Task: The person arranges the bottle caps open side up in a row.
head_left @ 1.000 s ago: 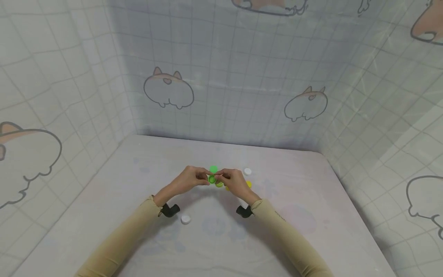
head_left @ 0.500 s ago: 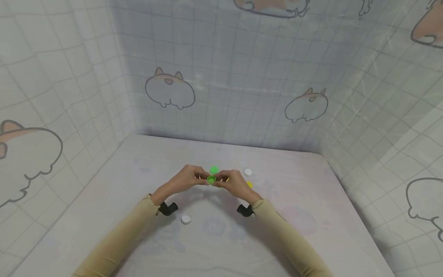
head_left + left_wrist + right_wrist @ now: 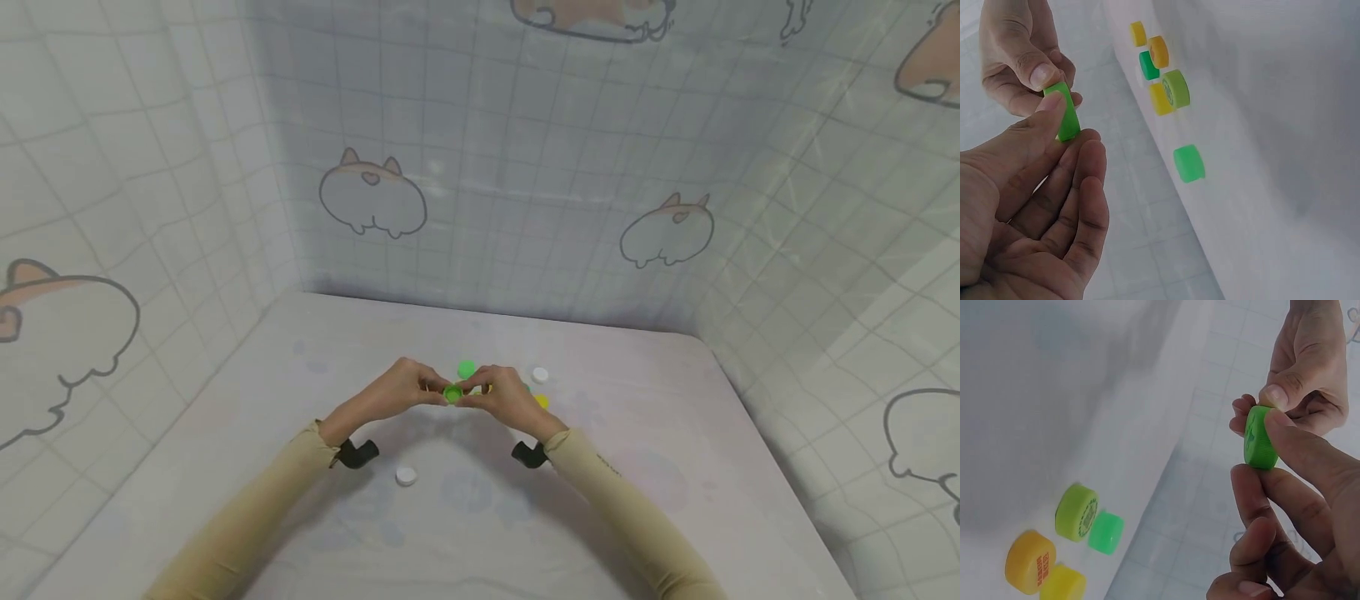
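Observation:
Both hands meet over the table around one green bottle cap [image 3: 453,394], its hollow side turned toward the head camera. My left hand [image 3: 393,393] pinches the cap's left side between thumb and fingers. From the right, my right hand [image 3: 507,398] pinches the opposite side. The right wrist view shows the cap's ribbed edge and a dark mark on its face, with the right thumb [image 3: 1285,428] against it. Below the hands lie a lime cap [image 3: 1175,89], a light green cap [image 3: 1189,164], an orange cap [image 3: 1159,52] and a yellow cap [image 3: 1160,99].
A white cap [image 3: 406,476] lies nearer the body, between the forearms. Another white cap [image 3: 540,375] is beyond the right hand, close to a yellow cap [image 3: 542,402]. Fabric walls with a grid and dog prints enclose the pale table [image 3: 360,325] on three sides.
Both hands have shifted slightly left with the green cap. The right fingers have gone from overlapping the cap's edge to pinching its right side.

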`<state>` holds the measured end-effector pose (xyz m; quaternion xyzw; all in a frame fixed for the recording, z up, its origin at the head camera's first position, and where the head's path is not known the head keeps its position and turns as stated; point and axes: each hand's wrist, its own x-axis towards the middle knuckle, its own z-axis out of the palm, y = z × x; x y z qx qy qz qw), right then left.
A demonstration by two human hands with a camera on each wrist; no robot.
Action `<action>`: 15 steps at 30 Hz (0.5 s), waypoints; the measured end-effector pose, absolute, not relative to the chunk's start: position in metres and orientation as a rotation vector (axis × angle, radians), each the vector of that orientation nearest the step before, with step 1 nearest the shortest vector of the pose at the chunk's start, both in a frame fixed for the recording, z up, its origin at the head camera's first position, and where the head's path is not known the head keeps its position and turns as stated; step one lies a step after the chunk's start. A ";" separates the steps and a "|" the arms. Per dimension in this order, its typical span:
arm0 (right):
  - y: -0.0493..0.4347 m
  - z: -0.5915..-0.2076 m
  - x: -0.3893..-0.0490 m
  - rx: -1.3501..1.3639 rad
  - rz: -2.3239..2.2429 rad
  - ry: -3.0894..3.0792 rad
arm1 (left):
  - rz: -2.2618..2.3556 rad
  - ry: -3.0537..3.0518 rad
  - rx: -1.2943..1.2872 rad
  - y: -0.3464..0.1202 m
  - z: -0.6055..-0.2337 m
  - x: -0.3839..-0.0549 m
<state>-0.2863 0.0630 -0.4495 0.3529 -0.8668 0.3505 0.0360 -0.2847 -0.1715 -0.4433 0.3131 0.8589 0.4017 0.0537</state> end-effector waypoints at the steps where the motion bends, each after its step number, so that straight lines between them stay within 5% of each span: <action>1: 0.063 -0.450 -0.286 1.087 1.074 -2.669 | 1.215 2.610 0.959 -0.172 -0.443 -0.284; 15: 0.065 -0.454 -0.270 1.083 1.047 -2.777 | 1.084 2.610 1.064 -0.170 -0.441 -0.266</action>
